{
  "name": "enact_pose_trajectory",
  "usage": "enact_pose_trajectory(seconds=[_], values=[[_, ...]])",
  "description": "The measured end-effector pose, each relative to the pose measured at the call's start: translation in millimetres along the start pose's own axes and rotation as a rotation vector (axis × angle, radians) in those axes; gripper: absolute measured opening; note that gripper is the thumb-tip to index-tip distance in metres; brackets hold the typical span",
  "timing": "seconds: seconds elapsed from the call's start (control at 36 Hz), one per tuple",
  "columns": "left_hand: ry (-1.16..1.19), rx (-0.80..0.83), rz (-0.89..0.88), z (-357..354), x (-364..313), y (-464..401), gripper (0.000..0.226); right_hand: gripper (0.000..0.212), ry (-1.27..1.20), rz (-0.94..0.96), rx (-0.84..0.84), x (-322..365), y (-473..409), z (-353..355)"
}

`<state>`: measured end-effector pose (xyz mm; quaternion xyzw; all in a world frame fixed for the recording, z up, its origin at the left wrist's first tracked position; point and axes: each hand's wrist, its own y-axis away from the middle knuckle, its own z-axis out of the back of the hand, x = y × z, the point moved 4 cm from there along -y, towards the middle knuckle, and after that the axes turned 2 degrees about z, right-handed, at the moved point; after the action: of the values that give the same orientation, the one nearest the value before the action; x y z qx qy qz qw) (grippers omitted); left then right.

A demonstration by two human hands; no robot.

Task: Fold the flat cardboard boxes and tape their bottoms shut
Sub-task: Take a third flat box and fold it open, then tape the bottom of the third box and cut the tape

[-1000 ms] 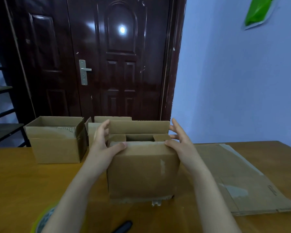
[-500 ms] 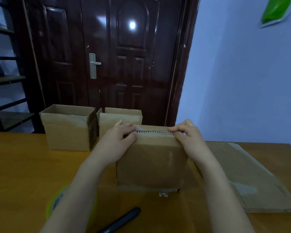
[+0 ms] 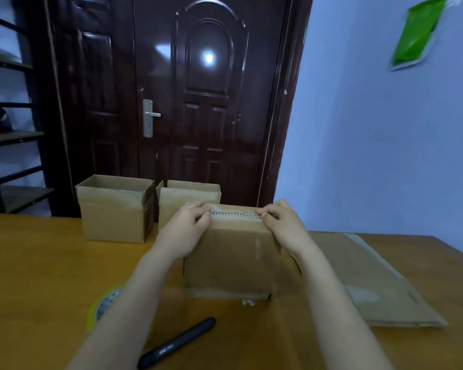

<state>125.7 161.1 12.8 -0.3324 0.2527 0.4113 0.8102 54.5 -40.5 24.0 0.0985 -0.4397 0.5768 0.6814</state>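
Cardboard box (image 3: 231,257) stands at frame centre on the tabletop (image 3: 38,263); left hand (image 3: 183,231) and right hand (image 3: 284,225) pinch its closed flaps. Released untaped, they may spring open.

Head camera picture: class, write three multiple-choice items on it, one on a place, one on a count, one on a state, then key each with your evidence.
1. Where does the black pen lie?
A. on the table, nearer the camera than the held box
B. inside a box
C. on the shelf

2. How many open-topped boxes stand behind the held box?
A. none
B. two
C. five

3. What are the hands doing?
A. hanging idle
B. pressing the held box's top flaps together
C. writing

Key: 1 A, it lies on the table; 2 B, left open box, right open box; 3 B, left hand and right hand pinch the seam.
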Motion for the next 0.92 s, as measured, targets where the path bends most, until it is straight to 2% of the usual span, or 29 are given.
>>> enact_pose_trajectory(seconds=[0.08,0.17,0.22,0.31,0.36,0.5,0.56,0.58,0.64,0.72,0.83,0.92], values=[[-0.095,0.009,0.021,2,-2,1,0.043,0.025,0.156,0.001,0.039,6,-1,3],[-0.233,0.050,0.031,8,-11,0,0.042,0.028,0.413,0.011,0.079,20,1,3],[-0.175,0.094,0.058,14,-20,1,0.040,0.031,0.599,0.030,0.067,32,3,3],[-0.082,0.105,0.095,28,-30,3,0.051,0.039,0.784,0.057,0.059,49,1,4],[-0.076,0.030,0.071,41,-33,6,0.053,0.040,0.793,0.085,-0.008,61,0,12],[0.052,-0.289,0.073,76,-23,24,0.035,0.030,0.601,0.363,-0.415,107,27,30],[0.057,-0.326,0.083,82,-9,38,0.024,0.023,0.505,0.522,-0.435,123,47,21],[0.060,-0.309,0.094,82,-1,45,0.023,0.021,0.467,0.588,-0.387,128,57,12],[0.046,-0.213,0.109,77,16,59,0.026,0.019,0.407,0.649,-0.179,132,76,-14],[-0.065,-0.103,0.120,66,39,83,0.034,0.023,0.403,0.618,0.130,122,99,-63],[-0.161,-0.030,0.152,54,62,108,0.039,0.037,0.322,0.357,0.453,103,118,-119],[-0.199,0.055,0.166,46,73,123,0.041,0.053,0.174,0.108,0.593,88,128,-144]])
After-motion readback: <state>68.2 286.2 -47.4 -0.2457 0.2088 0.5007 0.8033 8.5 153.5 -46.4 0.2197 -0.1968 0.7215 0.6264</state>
